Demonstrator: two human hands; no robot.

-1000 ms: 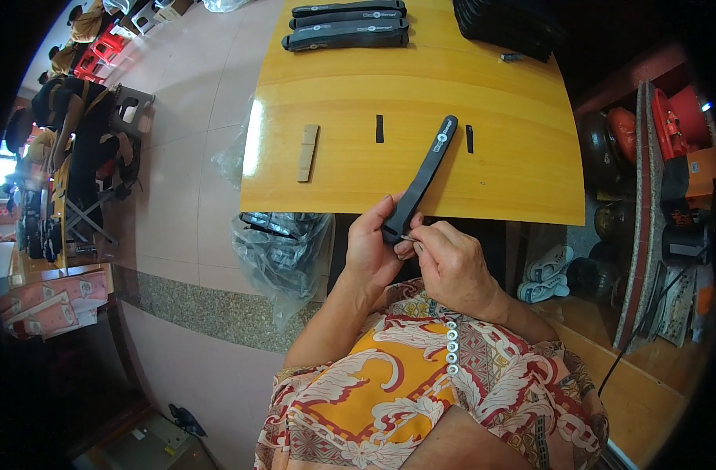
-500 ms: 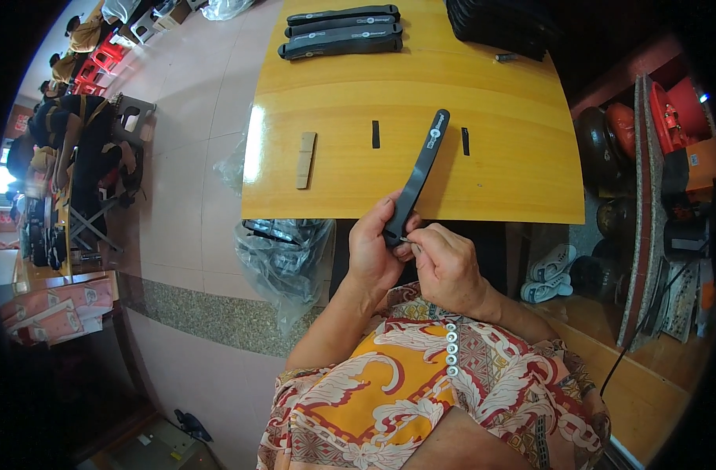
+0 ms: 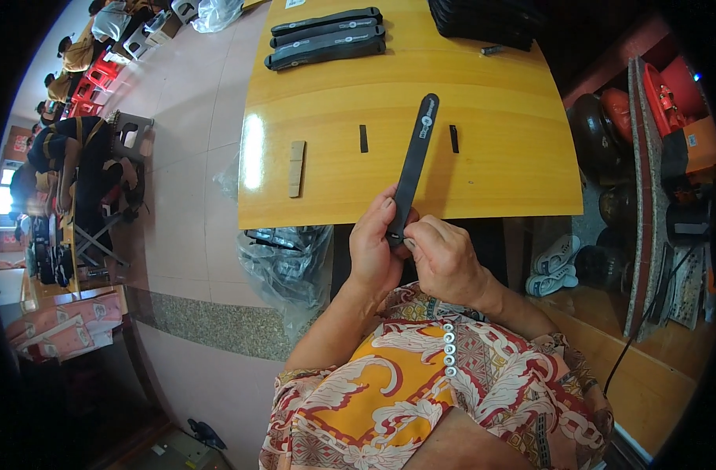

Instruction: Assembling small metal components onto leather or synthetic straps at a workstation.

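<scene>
A long black strap (image 3: pixel 415 160) with a rounded far end and a white print slants up over the near edge of the table. My left hand (image 3: pixel 373 254) is closed round its near end, thumb along the side. A small slot shows in the strap there. Close beside that slot, my right hand (image 3: pixel 448 262) is curled in a pinch, fingertips against the strap's end. What the pinch holds, if anything, is too small to make out. On the table lie two short black strips (image 3: pixel 364 139) and a narrow tan piece (image 3: pixel 297 168).
Several black straps (image 3: pixel 326 39) lie stacked at the table's far left, and a dark pile (image 3: pixel 487 19) sits far right. A clear plastic bag (image 3: pixel 283 266) hangs by the near left edge of the yellow table (image 3: pixel 334 102). Light clogs (image 3: pixel 554 266) stand on the right. People sit far left.
The view has shifted slightly, so the table's things appear a little lower or further left. The strap stands slightly more upright; both hands stay at its near end.
</scene>
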